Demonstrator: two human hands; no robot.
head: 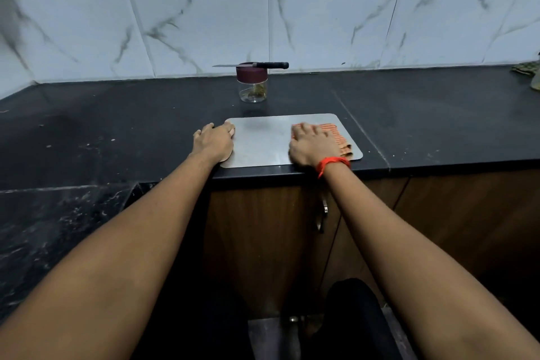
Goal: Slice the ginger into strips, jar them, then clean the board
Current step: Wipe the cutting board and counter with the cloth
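Board: a metal board (263, 140) is laid flat on the dark tabletop (146, 126), close to its front edge
Left hand: the left hand (214, 142) is rested palm down on the board's left edge, the fingers loosely stretched forward and nothing gripped
Right hand: the right hand (311, 143) is laid palm down on the cloth, the fingers kept together and pressed onto it; a red thread (333, 162) is tied round the wrist
Cloth: an orange striped cloth (336, 137) is spread on the right part of the board, partly covered by the right hand
Jar: a clear jar (252, 88) is stood upright behind the board, apart from it, and is closed with a dark red lid (251, 74)
Ginger: the ginger strips (257, 92) are seen low inside the jar
Knife: a knife (257, 65) is laid flat across the lid, black handle to the right, blade to the left
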